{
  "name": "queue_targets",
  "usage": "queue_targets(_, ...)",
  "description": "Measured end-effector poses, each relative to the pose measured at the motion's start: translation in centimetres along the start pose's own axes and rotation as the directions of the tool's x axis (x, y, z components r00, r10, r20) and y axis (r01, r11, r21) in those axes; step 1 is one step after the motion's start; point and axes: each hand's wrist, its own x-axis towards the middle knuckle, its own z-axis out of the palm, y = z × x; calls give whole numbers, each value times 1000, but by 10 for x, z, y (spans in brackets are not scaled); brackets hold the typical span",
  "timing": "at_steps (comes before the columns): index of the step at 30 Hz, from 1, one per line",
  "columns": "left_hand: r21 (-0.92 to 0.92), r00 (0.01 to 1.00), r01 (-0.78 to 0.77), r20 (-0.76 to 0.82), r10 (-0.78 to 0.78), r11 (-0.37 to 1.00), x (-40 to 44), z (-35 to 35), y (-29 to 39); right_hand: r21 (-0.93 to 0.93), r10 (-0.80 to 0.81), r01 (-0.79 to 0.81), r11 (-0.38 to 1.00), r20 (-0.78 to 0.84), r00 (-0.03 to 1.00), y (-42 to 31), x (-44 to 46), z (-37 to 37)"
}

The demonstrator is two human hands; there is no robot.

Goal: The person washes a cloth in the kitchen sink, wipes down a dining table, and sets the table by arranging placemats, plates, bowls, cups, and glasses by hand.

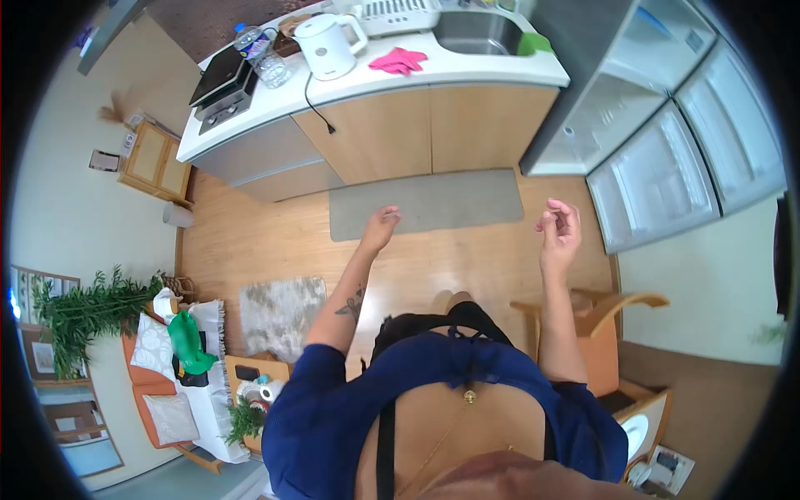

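My left hand (382, 228) hangs in the air in front of me, its fingers loosely bent, with nothing visible in it. Beneath it in the view lies the grey floor mat (433, 202). My right hand (562, 228) is raised further right, fingers curled but apart from the thumb, and I see nothing held there. Neither hand touches anything. The nearest things to the right hand are the open fridge (654, 179) and its doors. Ahead on the counter (367, 89) stand a white electric kettle (327, 48) and a crumpled pink cloth (398, 61).
A water bottle (265, 60) and a black hob (223, 79) occupy the counter's left, a sink (475, 35) its right. The kettle's cord plug (331, 129) dangles over the front. A wooden chair (596, 342) stands right; a sofa (152, 400) and rug (283, 312) lie left.
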Motion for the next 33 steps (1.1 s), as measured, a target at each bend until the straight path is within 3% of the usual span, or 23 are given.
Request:
queue_targets(3, -44, 992, 35, -123, -40, 998, 42, -33, 5, -12, 70, -70, 997, 8, 998, 43, 50, 48)
queue_targets(6, -105, 995, 2, -101, -13, 995, 94, -74, 6, -28, 41, -43, 999, -53, 998, 79, 115, 99)
queue_targets(10, -199, 972, 111, -182, -148, 974, 170, -153, 4, 12, -17, 17, 1000, 26, 1000, 124, 230, 182)
queue_targets(13, -316, 943, 33, -305, -134, 948, 204, -213, 16, 19, -28, 26, 999, 109, 994, 98, 307, 290)
queue_targets(15, -389, 937, -4, -323, -132, 921, 220, -246, 23, 185, -96, 52, 981, 236, 967, 104, 358, 364)
queue_targets(19, -548, 905, -21, -366, -217, 836, 289, -301, 40, 58, -321, 336, 940, 487, 812, 114, 448, 522)
queue_targets(21, -577, 905, -223, -422, -53, 786, 338, -323, 58, -120, -383, 536, 836, 573, 725, 138, 492, 592)
queue_targets(23, -594, 916, -279, -400, 24, 755, 398, -343, 104, -241, -172, 409, 880, 641, 748, 174, 531, 653)
queue_targets(25, -537, 915, -350, -371, 158, 767, 446, -357, 149, -284, -145, 504, 816, 744, 653, 235, 577, 709)
queue_targets(27, -512, 915, -383, -323, 241, 769, 498, -364, 179, -405, -50, 535, 741, 762, 646, 261, 600, 750)
queue_targets(28, -485, 922, -374, -284, 262, 790, 524, -364, 188, -500, 36, 561, 660, 767, 641, 273, 607, 769)
queue_targets(33, -441, 965, -256, -60, 257, 860, 600, -364, 200, -572, 206, 488, 659, 761, 615, 319, 630, 831)
